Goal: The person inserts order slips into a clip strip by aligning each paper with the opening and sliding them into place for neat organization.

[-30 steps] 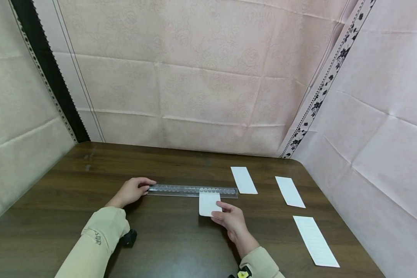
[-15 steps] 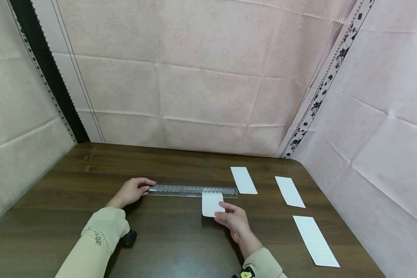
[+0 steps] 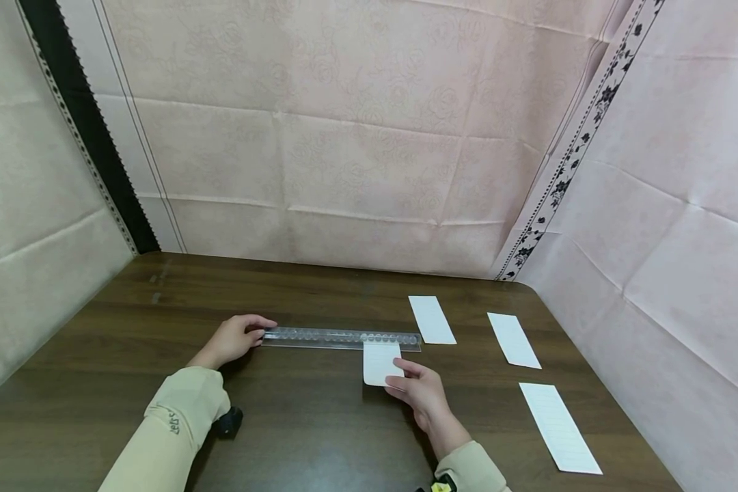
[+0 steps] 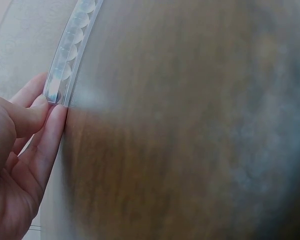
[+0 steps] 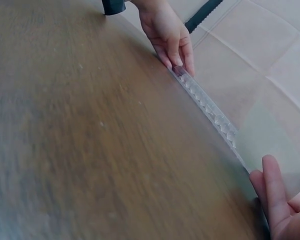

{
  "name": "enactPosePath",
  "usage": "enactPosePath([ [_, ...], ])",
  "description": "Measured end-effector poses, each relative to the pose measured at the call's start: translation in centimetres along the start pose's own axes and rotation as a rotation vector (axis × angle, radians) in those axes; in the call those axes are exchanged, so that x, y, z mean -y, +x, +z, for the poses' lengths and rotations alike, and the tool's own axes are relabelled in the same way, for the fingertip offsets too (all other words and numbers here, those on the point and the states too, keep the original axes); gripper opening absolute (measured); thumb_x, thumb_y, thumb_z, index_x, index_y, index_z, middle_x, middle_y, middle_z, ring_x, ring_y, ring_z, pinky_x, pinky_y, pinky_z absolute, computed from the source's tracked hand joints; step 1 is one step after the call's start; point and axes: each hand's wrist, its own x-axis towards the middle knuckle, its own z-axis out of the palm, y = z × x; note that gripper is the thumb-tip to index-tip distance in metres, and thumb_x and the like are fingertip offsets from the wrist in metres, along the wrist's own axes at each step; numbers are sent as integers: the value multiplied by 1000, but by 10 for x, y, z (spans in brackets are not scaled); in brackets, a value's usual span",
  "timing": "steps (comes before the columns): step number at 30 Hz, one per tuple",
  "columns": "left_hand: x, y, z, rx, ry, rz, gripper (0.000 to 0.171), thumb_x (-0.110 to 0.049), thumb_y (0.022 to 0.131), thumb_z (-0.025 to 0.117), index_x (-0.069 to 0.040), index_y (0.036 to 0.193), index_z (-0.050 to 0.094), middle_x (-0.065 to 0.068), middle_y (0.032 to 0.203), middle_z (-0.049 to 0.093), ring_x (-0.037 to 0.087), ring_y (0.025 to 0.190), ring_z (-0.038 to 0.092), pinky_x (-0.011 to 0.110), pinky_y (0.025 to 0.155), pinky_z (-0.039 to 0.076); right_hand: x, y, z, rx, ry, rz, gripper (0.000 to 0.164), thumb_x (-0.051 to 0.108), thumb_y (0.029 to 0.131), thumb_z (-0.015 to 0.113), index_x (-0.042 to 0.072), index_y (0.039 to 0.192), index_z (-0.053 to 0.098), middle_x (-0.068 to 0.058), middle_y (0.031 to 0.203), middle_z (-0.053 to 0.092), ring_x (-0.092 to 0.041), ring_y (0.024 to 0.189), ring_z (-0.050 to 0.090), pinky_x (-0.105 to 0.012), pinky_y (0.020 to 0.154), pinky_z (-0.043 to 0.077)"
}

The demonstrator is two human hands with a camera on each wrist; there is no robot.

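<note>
White card [image 3: 380,365] pinched at lower R side by R hand [image 3: 427,400] (nearer hand), upper edge lapped w/ clear strip [image 3: 320,336] nr strip's R end; long axis set L–R, L end pinched by L hand [image 3: 235,338]; hands well apart

Card [image 3: 381,364] at the right part of the strip [image 3: 320,335], three other cards [image 3: 514,340] farther right on the table [image 3: 295,430]

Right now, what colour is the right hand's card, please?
The card is white, clearest in the head view.
</note>
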Motion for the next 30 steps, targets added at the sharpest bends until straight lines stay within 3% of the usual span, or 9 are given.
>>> enactPosePath([
  [30,2,1,0,2,0,4,25,3,93,51,-2,114,65,22,121,55,20,89,59,29,72,54,4,-1,-18,-18,12,-9,43,-14,81,61,-15,123,50,-33,133,36,-20,76,63,-35,73,54],
])
